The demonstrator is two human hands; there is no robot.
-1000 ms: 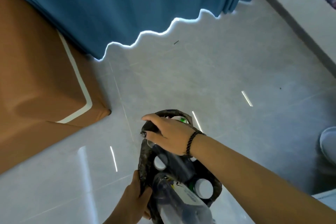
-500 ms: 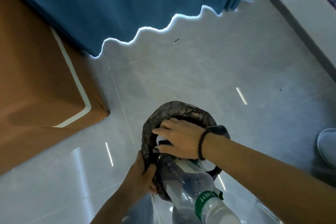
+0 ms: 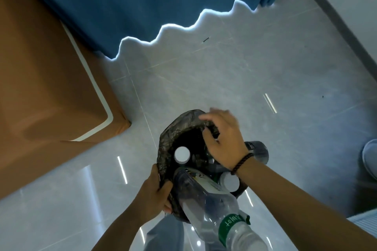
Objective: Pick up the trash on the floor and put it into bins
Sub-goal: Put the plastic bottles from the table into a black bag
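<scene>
Low in the middle of the head view, a bin lined with a black bag [image 3: 169, 140] stands on the pale tiled floor [image 3: 234, 79]. The left hand [image 3: 152, 193] pinches the near-left rim of the liner, its thumb curled over the edge and its fingers beneath. The right hand [image 3: 223, 140] reaches in from the right and hovers over the far-right rim; its fingers are loosely bent and somewhat blurred, and whether the grip touches the bag edge cannot be told. A dark beaded bracelet [image 3: 243, 162] sits at that wrist.

Inside the bin lie bottles: one white cap [image 3: 182, 154] faces up near the left wall, a second white cap [image 3: 231, 182] sits at the near-right rim. A large clear plastic bottle [image 3: 206, 201] with a green label band [image 3: 230, 228] leans out over the near rim toward the camera, its far end in the opening. A dark bottle [image 3: 258, 150] lies just beyond the right wrist, outside the bin's right edge.

To the left, the corner of an orange-brown covered piece with a white trim line [image 3: 61, 96] ends just short of the bin, leaving a strip of bare floor between. A blue curtain [image 3: 142, 6] hangs along the far side, its wavy hem lit bright, with open floor from there to the bin. A grey skirting line [image 3: 334, 16] runs along the right wall. A pale shoe [image 3: 370, 159] shows at the right edge.
</scene>
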